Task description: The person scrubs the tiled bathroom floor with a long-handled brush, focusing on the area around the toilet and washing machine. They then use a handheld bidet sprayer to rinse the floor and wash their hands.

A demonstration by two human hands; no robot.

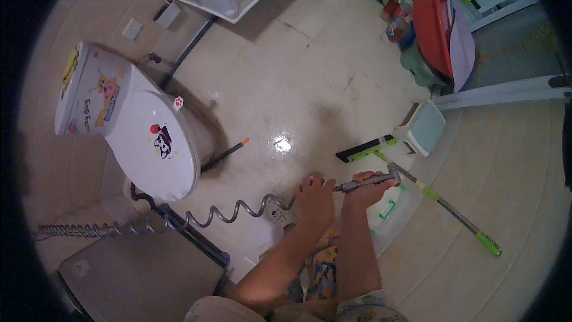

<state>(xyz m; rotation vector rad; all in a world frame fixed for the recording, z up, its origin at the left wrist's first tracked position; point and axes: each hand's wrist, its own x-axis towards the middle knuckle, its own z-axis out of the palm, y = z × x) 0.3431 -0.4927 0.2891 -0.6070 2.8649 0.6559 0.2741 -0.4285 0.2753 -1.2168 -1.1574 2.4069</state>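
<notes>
My right hand [368, 190] is closed round the grey handle of a bidet-type sprayer [373, 180], whose head points to the right. Just left of it, my left hand [315, 194] is at the hose end of the sprayer, its fingers curled. From there a coiled grey hose [225, 220] stretches left to the wall side. Near the sprayer's head lies a squeegee with a black blade [364, 148] and a green and grey pole [458, 214]. Whether water comes out of the sprayer cannot be seen.
A white toilet [149, 143] with stickers stands at left, a black stick with an orange tip [230, 151] beside its base. A small stool [422, 127] is at right, below a red basin [431, 29]. A grey lidded box or appliance [143, 268] sits lower left. The tiled floor [263, 98] shines.
</notes>
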